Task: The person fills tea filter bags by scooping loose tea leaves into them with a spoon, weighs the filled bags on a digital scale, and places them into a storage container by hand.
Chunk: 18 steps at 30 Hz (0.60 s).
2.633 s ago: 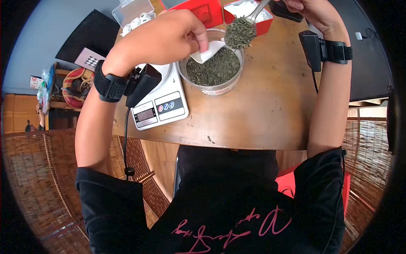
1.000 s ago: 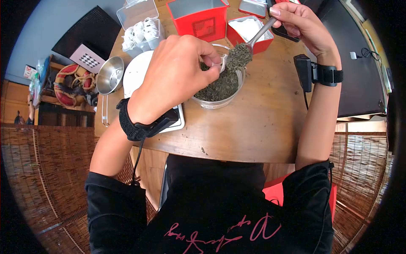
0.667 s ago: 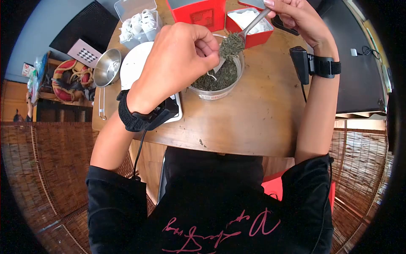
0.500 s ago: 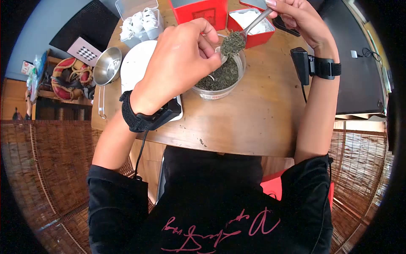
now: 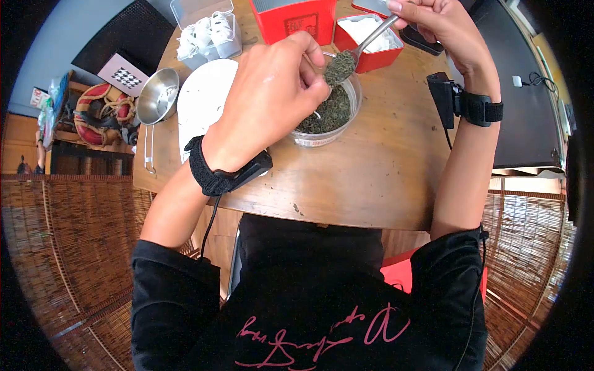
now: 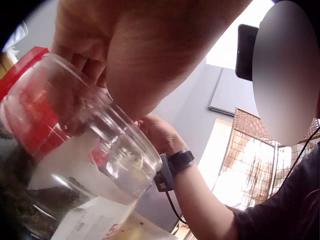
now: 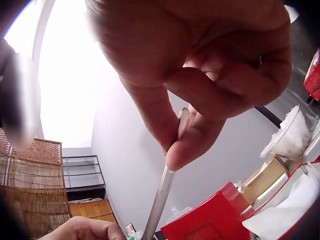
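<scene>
My left hand (image 5: 269, 93) is over a clear plastic tub (image 5: 317, 141) of dried dark-green leaves, pinching a small white drawstring pouch. In the left wrist view the pouch (image 6: 67, 165) shows through the tub's wall. In the head view my hand covers most of it, and a bit of white string (image 5: 318, 115) hangs below. Thumb and fingers of my right hand (image 5: 440, 25) pinch the handle end of a metal spoon (image 5: 375, 34), slanting down to the left. Its bowl carries a heap of dried leaves (image 5: 340, 68), right beside my left fingertips and above the tub.
A white kitchen scale (image 5: 201, 93) lies under my left forearm, beside a metal pan (image 5: 158, 98). Behind stand a clear box of white pouches (image 5: 207, 34), a tall red box (image 5: 294, 23) and a red tin (image 5: 377, 59) with white contents. Leaf crumbs dot the wooden table (image 5: 352, 185).
My left hand has turned and lifted the pouch up beside the spoon. The spoon's leaf-heaped bowl has come lower and left, against my left fingertips. The pouch is now mostly out of sight.
</scene>
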### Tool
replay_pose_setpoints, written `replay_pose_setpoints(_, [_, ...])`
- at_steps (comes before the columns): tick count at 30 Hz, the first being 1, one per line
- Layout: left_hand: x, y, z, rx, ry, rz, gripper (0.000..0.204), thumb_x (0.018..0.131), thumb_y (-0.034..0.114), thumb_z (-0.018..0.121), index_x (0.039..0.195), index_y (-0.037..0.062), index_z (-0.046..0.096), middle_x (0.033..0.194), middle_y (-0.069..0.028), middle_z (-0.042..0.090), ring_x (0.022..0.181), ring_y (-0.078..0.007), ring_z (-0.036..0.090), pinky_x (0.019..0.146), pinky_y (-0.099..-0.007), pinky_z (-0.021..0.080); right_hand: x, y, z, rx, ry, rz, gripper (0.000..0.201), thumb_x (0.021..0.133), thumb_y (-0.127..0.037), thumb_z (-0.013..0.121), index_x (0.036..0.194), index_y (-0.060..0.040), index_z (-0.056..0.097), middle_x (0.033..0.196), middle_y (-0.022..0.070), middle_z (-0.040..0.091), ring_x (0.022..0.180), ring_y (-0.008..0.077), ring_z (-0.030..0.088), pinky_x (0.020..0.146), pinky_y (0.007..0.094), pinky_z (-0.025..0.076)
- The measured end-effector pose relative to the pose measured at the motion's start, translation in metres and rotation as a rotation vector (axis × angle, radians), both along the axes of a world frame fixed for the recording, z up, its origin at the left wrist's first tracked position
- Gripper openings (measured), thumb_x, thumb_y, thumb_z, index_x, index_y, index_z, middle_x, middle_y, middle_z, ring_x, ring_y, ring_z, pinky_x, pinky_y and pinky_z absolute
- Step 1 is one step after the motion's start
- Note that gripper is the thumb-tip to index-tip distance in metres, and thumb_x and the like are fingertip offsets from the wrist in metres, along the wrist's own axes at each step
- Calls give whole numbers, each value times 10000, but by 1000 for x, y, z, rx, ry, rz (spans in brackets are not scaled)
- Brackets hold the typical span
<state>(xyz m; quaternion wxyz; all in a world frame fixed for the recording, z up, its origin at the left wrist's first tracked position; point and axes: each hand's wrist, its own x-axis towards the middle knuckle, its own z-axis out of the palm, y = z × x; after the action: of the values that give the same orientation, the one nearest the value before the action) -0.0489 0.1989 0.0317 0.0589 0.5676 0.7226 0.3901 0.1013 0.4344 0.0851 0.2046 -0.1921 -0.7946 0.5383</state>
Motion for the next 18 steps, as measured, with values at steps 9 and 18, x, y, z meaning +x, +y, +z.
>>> replay_pose_setpoints(9, [0,3,-12,121,5,66,129,791,30,693,909,-6,659,701,-125,723,638,-246,730,648,-348,577,4,-28,15,133,-36,-112,71,893,-56,763,870,11,752,769,56,752,614,37,616,533,173,418])
replay_pose_setpoints(18, [-1,1,-12,118,29,45,124,813,31,684,926,-15,665,734,-134,730,644,-252,726,640,-350,571,10,-59,39,243,-43,5,184,894,-146,821,875,25,755,735,71,748,587,34,619,525,171,428])
